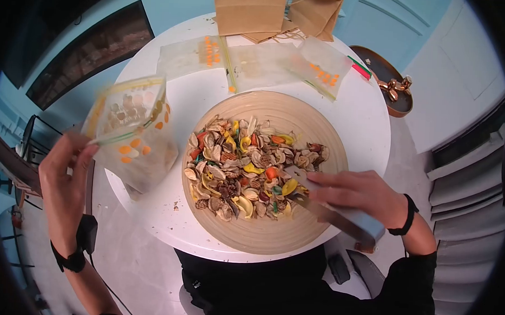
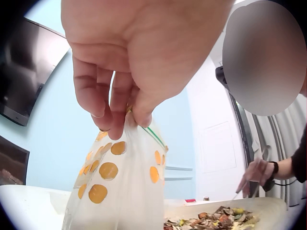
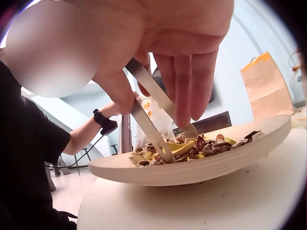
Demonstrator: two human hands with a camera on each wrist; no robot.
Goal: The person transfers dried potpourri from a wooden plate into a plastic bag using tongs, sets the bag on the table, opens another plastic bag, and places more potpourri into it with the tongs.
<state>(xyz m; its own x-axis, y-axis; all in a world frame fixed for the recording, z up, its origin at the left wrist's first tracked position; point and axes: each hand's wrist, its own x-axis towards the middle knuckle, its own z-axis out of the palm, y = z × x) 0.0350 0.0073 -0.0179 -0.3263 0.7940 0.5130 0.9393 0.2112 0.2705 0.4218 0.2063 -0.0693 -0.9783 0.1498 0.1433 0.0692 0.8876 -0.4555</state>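
My left hand (image 1: 66, 166) pinches the rim of a frosted zip bag (image 2: 136, 191) with orange dots, which stands with its mouth open at the table's left edge. In my right hand (image 1: 355, 193) are metal tongs (image 3: 151, 132), gripped between thumb and fingers. The tips of the tongs reach into a heap of potpourri (image 1: 246, 174), around a yellow piece (image 3: 182, 149). Dried petals, cones and yellow, orange and green bits make up the heap. It lies on a round, shallow wooden plate (image 1: 271, 240) in front of me.
Flat zip bags (image 1: 262, 65) with orange marks lie along the back of the round white table (image 1: 366, 134). Behind them stand brown paper bags (image 1: 250, 14). A dark round tray (image 1: 398, 105) with copper-coloured objects sits beyond the table at the right.
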